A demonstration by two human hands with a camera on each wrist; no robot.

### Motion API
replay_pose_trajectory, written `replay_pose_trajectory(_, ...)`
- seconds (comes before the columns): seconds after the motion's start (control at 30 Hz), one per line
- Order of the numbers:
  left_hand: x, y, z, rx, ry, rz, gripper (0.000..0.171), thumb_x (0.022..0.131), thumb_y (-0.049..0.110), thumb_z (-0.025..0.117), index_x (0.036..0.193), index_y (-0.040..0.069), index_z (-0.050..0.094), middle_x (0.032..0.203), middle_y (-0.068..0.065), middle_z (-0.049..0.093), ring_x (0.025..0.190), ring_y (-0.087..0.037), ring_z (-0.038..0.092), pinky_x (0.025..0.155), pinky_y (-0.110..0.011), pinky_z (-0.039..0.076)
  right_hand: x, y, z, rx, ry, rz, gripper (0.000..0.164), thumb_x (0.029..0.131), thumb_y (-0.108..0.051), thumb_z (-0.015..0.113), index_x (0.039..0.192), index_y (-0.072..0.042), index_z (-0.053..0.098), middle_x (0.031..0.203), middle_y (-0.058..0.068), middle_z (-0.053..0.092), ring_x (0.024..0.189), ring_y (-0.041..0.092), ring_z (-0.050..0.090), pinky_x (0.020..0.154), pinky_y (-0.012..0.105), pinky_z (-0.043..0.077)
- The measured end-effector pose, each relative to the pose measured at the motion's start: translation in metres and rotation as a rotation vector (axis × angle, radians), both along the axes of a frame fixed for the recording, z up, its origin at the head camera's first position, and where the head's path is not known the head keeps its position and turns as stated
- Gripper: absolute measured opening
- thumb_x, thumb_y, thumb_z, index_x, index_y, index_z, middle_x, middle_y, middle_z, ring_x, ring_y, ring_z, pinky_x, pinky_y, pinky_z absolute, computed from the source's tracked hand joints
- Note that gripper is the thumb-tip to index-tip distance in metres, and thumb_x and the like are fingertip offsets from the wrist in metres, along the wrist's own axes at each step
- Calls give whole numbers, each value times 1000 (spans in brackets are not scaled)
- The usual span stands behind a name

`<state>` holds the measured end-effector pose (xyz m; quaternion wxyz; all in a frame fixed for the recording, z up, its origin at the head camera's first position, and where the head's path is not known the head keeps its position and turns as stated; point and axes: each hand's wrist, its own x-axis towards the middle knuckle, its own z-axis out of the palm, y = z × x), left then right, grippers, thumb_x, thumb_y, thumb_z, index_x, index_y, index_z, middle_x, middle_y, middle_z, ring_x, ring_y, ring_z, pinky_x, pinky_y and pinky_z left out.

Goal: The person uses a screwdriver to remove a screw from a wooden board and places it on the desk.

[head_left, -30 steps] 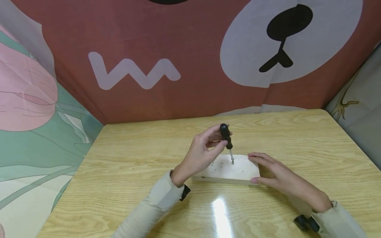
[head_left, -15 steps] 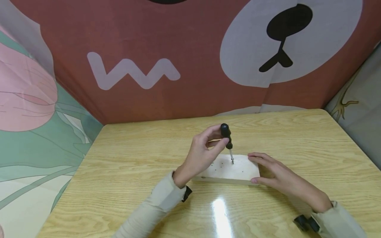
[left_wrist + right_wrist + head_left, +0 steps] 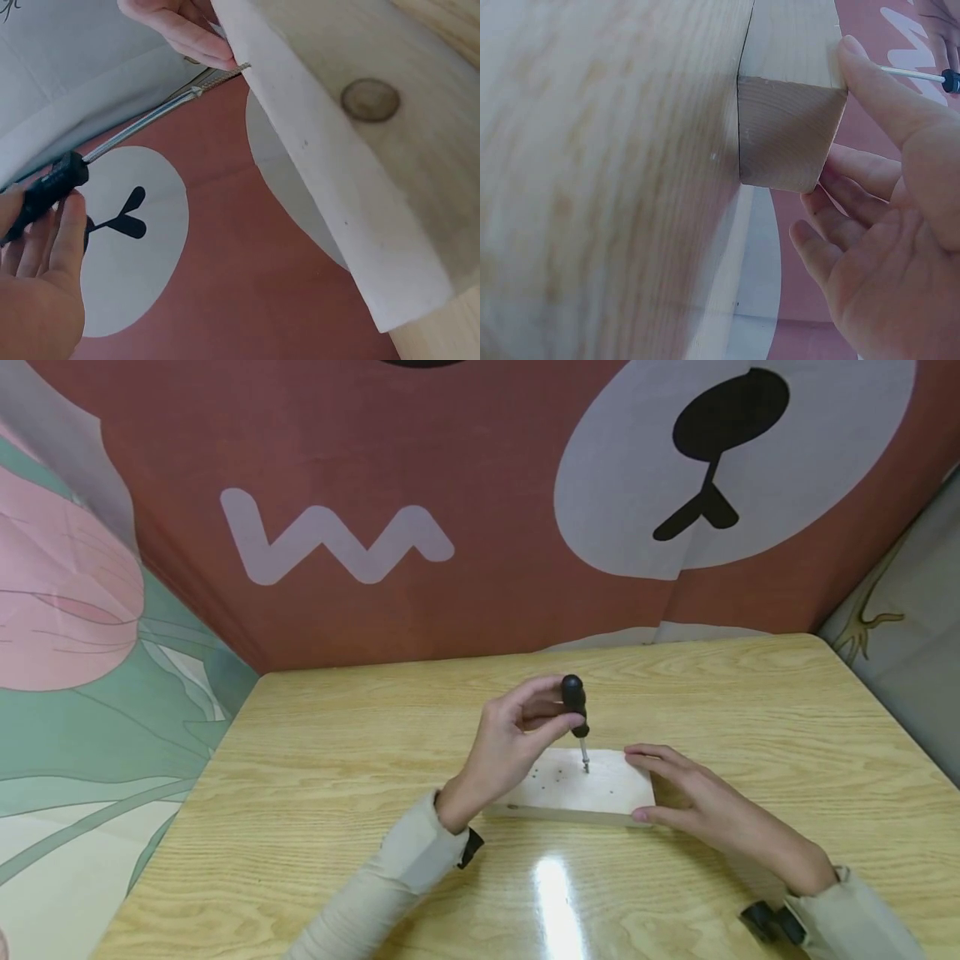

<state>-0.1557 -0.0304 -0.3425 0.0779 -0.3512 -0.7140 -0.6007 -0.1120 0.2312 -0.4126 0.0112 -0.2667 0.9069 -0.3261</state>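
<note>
My left hand grips the black handle of a screwdriver, which stands nearly upright above a pale wooden block. In the left wrist view, the tip of the metal shaft meets the head of a screw, whose point is in the block's top face. Several small holes dot that face to the left of the screw. At the block's right end my right hand holds it, thumb on the near edge and fingers on the far edge. The right wrist view shows the block's end grain between thumb and fingers.
The block lies on a wood-grain table. Behind the table hangs a reddish-brown cloth with a printed cartoon face, and a floral cloth hangs at the left. A black wrist device sits near the right sleeve.
The screwdriver handle has tilted slightly to the right, and my left fingers have shifted with it. The block, the screw and my right hand have stayed in place.
</note>
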Motion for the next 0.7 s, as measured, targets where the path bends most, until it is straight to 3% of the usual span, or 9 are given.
replay_pose_trajectory(0.37, 0, -2, -2, 14, 0, -20, 37, 93, 0, 66, 129, -5, 60, 113, -24, 71, 101, -32, 72, 83, -30, 62, 0, 0, 1, 2, -7, -5, 68, 88, -33, 74, 142, -1, 50, 145, 18, 49, 132, 42, 49, 96, 59, 49)
replay_pose_trajectory(0.7, -2, -1, -3, 27, 27, 10, 37, 86, -1, 74, 122, -1, 62, 101, -20, 73, 91, -25, 73, 79, -30, 63, 0, 0, 1, 17, -12, -14, 68, 88, -35, 74, 143, -2, 50, 146, 17, 49, 132, 41, 49, 97, 59, 49)
